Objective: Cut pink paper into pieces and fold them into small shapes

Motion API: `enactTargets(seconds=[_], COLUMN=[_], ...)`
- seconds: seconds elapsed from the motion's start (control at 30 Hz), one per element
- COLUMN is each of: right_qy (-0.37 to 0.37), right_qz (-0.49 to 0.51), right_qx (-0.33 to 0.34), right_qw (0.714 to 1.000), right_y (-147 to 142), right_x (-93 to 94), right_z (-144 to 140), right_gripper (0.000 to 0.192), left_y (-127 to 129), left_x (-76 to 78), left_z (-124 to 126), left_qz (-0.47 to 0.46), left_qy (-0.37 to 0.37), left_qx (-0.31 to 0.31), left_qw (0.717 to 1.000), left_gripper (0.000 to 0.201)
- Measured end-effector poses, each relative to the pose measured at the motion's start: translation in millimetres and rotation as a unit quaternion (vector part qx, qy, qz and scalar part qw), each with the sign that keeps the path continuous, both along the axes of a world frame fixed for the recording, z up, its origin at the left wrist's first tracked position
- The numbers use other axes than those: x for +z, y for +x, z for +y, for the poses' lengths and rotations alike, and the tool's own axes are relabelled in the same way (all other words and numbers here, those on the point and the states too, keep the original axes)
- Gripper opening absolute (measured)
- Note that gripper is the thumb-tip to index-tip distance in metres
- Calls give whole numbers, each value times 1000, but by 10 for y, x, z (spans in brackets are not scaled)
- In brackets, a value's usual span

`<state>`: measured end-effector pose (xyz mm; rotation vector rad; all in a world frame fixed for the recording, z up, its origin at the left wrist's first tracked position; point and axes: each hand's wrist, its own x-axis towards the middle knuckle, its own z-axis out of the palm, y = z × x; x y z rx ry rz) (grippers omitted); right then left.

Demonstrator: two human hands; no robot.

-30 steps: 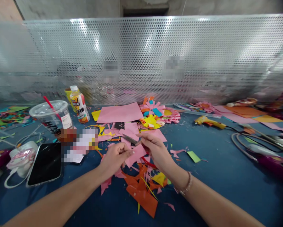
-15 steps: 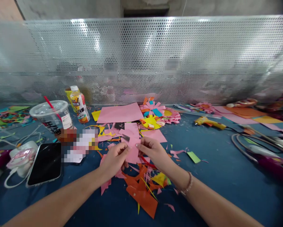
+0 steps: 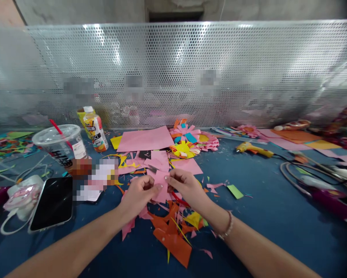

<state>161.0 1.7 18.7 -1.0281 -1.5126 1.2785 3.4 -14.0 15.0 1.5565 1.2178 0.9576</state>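
Note:
Between my two hands is a small piece of pink paper (image 3: 160, 187). My left hand (image 3: 141, 193) pinches its left side, with the thumb on top. Thumb and fingers of my right hand (image 3: 186, 189) grip it on the right. Scissors with red handles (image 3: 179, 199) lie partly hidden beneath my right hand; their blades seem to point away among the scraps. Under and around both hands lie pink, yellow and orange paper cuttings, including a large orange scrap (image 3: 173, 245) nearer to me. Just beyond is a pink sheet (image 3: 146, 139) beside paper flowers (image 3: 186, 139).
On the left stand a lidded plastic cup (image 3: 61, 146) with a red straw and a juice bottle (image 3: 95, 129), with a phone (image 3: 51, 204) and cables nearby. A yellow glue gun (image 3: 254, 149) lies to the right. A perforated metal screen (image 3: 234, 54) closes off the back.
My left thumb has shifted slightly right and straightened along the pink paper. My right hand keeps its pinch. The whole view has moved a little.

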Motion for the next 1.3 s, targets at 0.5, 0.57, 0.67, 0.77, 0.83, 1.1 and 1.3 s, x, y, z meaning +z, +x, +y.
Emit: enactTargets(seconds=[0.5, 0.57, 0.67, 0.77, 0.83, 1.1, 1.3], right_qy=[54, 44, 29, 8, -3, 18, 61], right_qz=[-74, -67, -59, -51, -45, -19, -55], right_qx=[25, 28, 33, 34, 31, -8, -33], right_qw=[995, 996, 997, 998, 998, 1000, 996], right_y=[-50, -52, -55, -59, -57, 0, 37], right_x=[40, 56, 71, 68, 58, 3, -30], right_z=[-82, -89, -94, -91, -83, -4, 46], right_gripper=[23, 24, 25, 24, 25, 22, 21], left_y=[-33, -34, -37, -40, -43, -36, -16], left_x=[-7, 2, 16, 27, 32, -15, -55], left_z=[-22, -25, -33, -35, -31, 24, 34], left_qz=[16, -21, -74, -76, -63, -71, -77], left_qy=[63, 36, 9, 9, 14, -24, -53], left_qx=[28, 19, 14, 20, 21, -21, -37], left_qw=[998, 999, 997, 997, 998, 997, 995], left_gripper=[31, 31, 32, 34, 33, 25, 21])
